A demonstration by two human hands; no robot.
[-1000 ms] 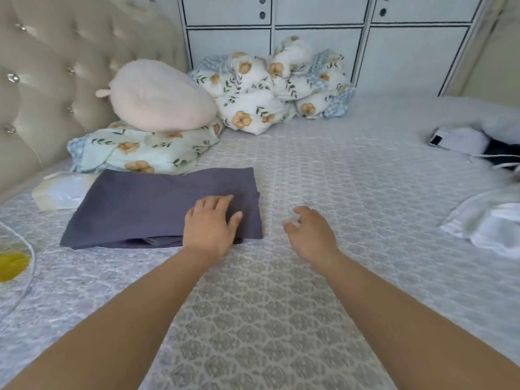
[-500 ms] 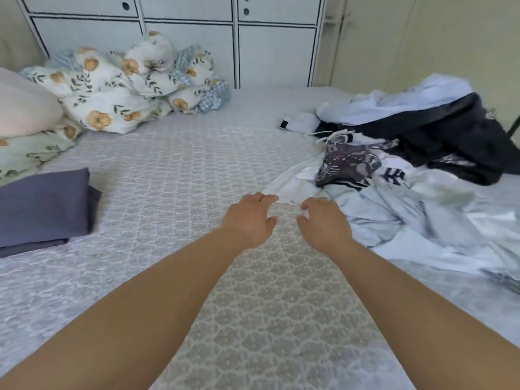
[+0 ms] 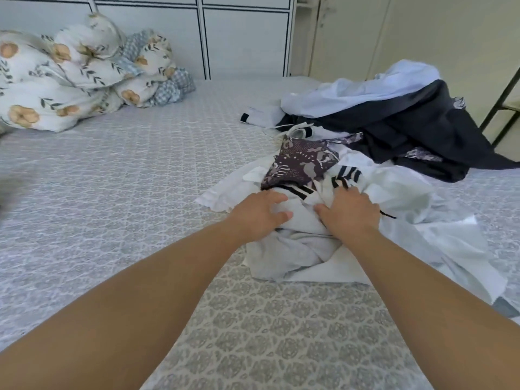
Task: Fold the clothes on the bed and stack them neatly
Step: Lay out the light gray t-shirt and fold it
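A heap of unfolded clothes lies on the right half of the bed (image 3: 126, 178). At its near edge is a crumpled pale grey garment (image 3: 289, 249). My left hand (image 3: 259, 212) grips the garment's upper left part, thumb and fingers closed on a fold. My right hand (image 3: 350, 213) digs into the same cloth a little to the right, its fingertips buried. Just behind my hands lie a white piece with black stripes (image 3: 347, 174) and a dark purple patterned garment (image 3: 301, 161). Further back are a navy garment (image 3: 408, 128) and a light blue shirt (image 3: 365, 91).
A bunched floral duvet (image 3: 70, 74) fills the far left of the bed. White cupboard doors (image 3: 242, 38) stand behind the bed. A dark metal frame (image 3: 503, 99) shows at the right edge. Bare patterned sheet lies left of and in front of the heap.
My view swung right, away from the folded dark grey garment, which has left the frame. Both hands moved from the bare sheet onto the heap and took hold of the pale grey garment.
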